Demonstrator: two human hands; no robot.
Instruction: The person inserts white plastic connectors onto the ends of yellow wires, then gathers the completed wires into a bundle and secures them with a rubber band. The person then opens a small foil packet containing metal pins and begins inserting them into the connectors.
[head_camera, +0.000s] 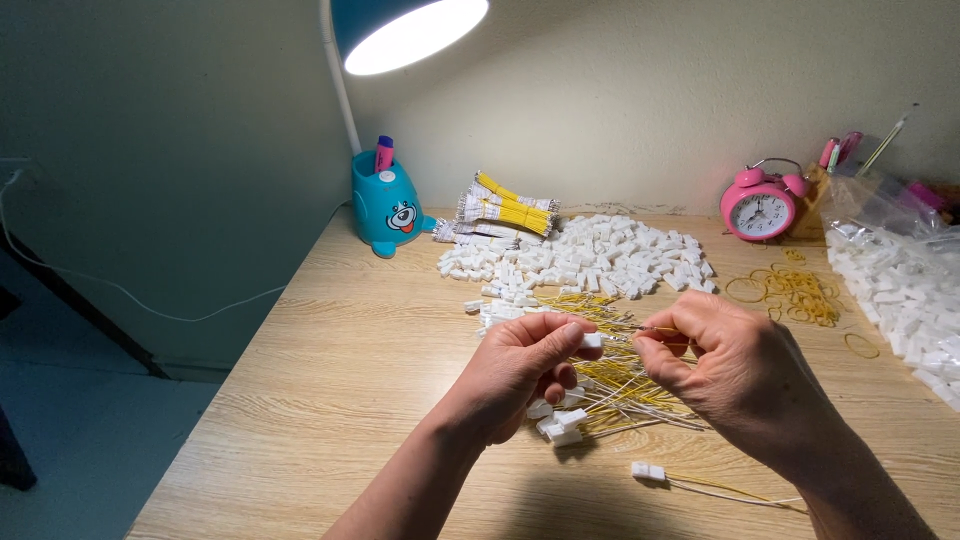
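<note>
Connector (592, 340), small white plastic, pinched in left hand (520, 370) fingertips above surface (330, 400); right hand (735, 370) grip closed on thin yellow wire (650, 329) at its end. Connector likely light, rigid; wire bendy, best held near the tip. Loose wires (620, 390) beneath.

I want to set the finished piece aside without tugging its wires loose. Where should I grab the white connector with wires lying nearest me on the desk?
Pinch the white connector across its blocky body, coming from above. It lies flat and clear of the loose wire pile, while its thin wires trail right and would probably slip or bend.
</note>
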